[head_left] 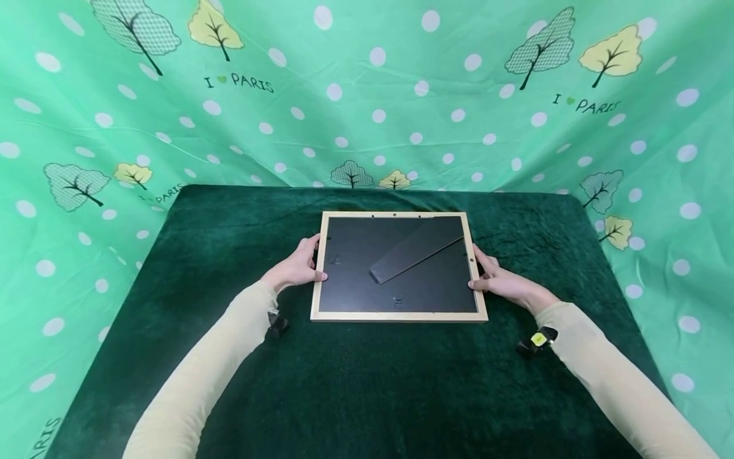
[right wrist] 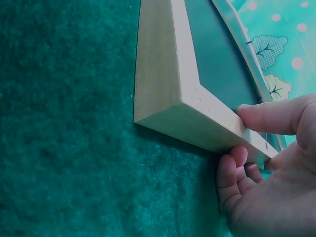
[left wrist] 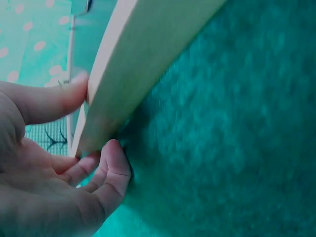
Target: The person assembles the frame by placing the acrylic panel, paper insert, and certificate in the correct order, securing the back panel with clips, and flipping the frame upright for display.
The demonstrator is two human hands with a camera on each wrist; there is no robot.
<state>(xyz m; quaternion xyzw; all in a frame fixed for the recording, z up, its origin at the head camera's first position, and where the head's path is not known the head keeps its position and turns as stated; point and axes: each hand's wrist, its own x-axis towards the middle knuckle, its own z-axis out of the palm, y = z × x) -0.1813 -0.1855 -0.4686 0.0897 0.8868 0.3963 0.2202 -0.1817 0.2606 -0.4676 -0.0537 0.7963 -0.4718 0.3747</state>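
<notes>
A picture frame (head_left: pixel 401 317) with a pale wooden border lies back side up on the dark green cloth. Its black backing (head_left: pixel 355 248) faces the camera, and a black stand leg (head_left: pixel 415 255) lies slantwise across it. The left hand (head_left: pixel 296 263) grips the frame's left side, thumb on top of the border and fingers curled at the outer edge. On the opposite side, the right hand (head_left: pixel 504 278) holds the border the same way. In the right wrist view, a near corner of the frame (right wrist: pixel 182 106) sits low against the cloth, with the right thumb (right wrist: pixel 266 116) over the wood.
Dark green velvety cloth (head_left: pixel 367 389) covers the table. Behind and at both sides hangs a light green curtain (head_left: pixel 378 83) with white dots and printed trees. A small black device with a yellow tag (head_left: pixel 539 339) is strapped at the right wrist.
</notes>
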